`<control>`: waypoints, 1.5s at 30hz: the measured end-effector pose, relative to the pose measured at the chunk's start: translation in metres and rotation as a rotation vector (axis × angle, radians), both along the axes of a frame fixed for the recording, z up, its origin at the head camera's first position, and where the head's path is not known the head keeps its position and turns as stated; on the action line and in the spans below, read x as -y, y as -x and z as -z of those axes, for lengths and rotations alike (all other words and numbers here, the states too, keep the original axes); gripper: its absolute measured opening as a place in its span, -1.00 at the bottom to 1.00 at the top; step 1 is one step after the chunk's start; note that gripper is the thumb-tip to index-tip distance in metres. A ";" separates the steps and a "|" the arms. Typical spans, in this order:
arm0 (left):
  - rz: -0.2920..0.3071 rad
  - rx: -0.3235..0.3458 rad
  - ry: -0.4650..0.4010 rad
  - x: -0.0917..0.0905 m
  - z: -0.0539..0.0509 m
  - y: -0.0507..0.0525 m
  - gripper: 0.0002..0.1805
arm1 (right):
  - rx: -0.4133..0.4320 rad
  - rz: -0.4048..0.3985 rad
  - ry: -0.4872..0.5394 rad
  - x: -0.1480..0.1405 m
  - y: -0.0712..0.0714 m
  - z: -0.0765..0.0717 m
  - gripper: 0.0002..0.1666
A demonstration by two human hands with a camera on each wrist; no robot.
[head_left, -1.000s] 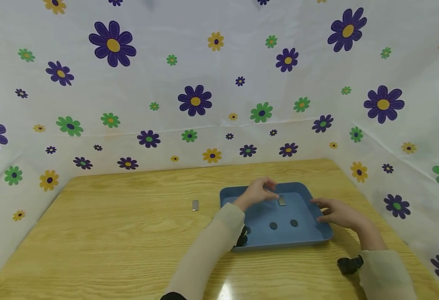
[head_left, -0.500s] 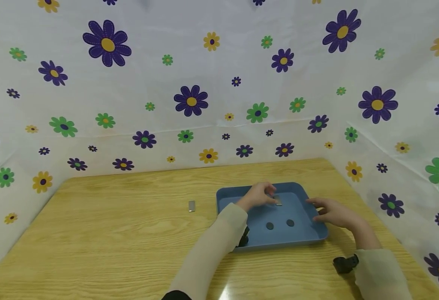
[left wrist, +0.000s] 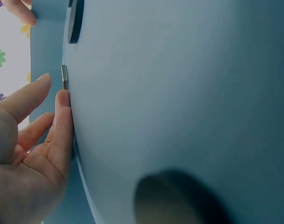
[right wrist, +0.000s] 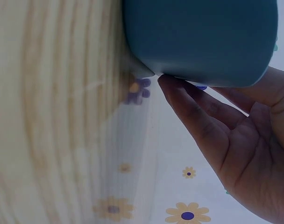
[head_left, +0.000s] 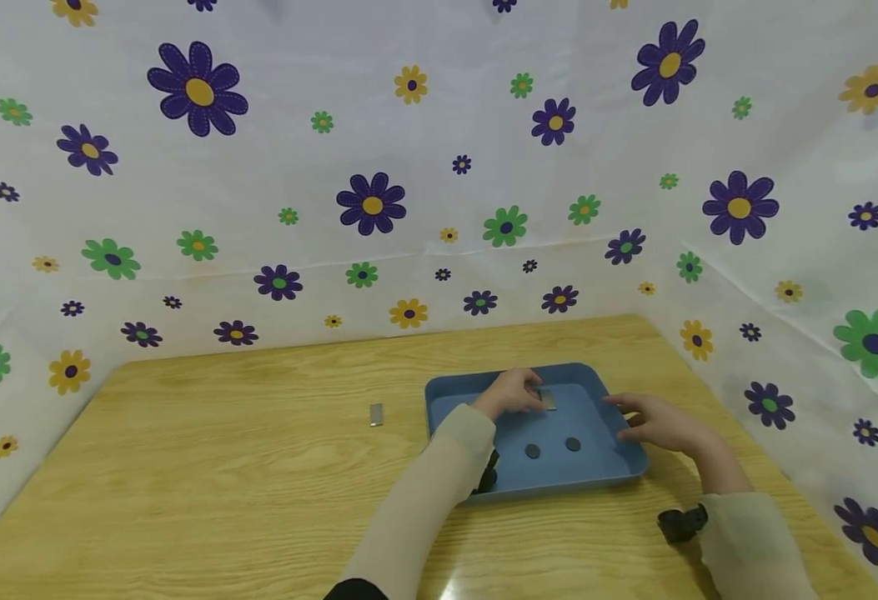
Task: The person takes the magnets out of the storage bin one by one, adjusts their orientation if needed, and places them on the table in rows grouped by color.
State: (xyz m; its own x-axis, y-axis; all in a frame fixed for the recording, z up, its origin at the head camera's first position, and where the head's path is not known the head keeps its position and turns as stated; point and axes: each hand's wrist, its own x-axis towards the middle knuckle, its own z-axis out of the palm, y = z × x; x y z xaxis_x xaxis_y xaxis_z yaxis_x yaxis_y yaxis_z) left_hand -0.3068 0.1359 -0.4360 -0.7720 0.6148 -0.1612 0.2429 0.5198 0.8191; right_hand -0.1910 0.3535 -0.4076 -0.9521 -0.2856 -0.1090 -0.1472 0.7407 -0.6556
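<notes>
Inside the blue tray (head_left: pixel 596 425) my left hand (head_left: pixel 509 392) reaches down to a small flat metal rectangle (head_left: pixel 548 401). In the left wrist view, its fingertips touch the near end of that metal rectangle (left wrist: pixel 65 76), lying low along the tray floor, while the thumb (left wrist: pixel 37 93) stands apart. Two dark round discs, the left disc (head_left: pixel 533 451) and the right disc (head_left: pixel 573 444), lie nearer the tray's front. My right hand (head_left: pixel 664 423) holds the tray's right wall; in the right wrist view its fingers (right wrist: pixel 198 121) press the outside, with the thumb partly hidden behind the rim.
A similar metal rectangle (head_left: pixel 376 414) lies on the wooden table (head_left: pixel 243 467), left of the tray. A blurred disc (left wrist: pixel 163 203) sits close to the left wrist camera. Flower-printed cloth (head_left: pixel 273 167) walls in the table at the back and sides.
My left hand has lowered onto the metal rectangle in the tray, its fingertips coming to its edge. My right hand stays at the tray wall. The head view has shifted slightly right.
</notes>
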 end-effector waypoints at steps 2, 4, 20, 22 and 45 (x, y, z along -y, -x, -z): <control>0.000 -0.006 0.025 0.000 0.000 0.000 -0.49 | 0.001 0.000 0.003 0.001 0.000 0.000 -0.39; 0.005 -0.013 0.055 0.000 0.000 0.000 -0.48 | 0.002 0.000 0.006 0.002 0.000 -0.001 -0.39; 0.069 -0.107 0.214 -0.003 -0.003 -0.003 -0.56 | 0.005 0.003 0.007 0.003 0.002 0.003 -0.39; 0.076 -0.128 0.226 -0.004 -0.003 -0.003 -0.57 | 0.007 0.001 0.006 0.002 0.001 0.003 -0.39; 0.042 -0.209 0.266 -0.011 -0.001 -0.004 -0.62 | -0.012 -0.021 0.023 -0.002 0.001 0.002 -0.38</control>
State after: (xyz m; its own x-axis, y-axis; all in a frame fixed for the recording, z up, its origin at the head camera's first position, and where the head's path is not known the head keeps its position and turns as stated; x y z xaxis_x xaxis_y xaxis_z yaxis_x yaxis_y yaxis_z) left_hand -0.3031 0.1468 -0.4350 -0.7801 0.6046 -0.1612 0.4169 0.6943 0.5866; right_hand -0.1922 0.3550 -0.4091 -0.9470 -0.3082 -0.0904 -0.1711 0.7222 -0.6702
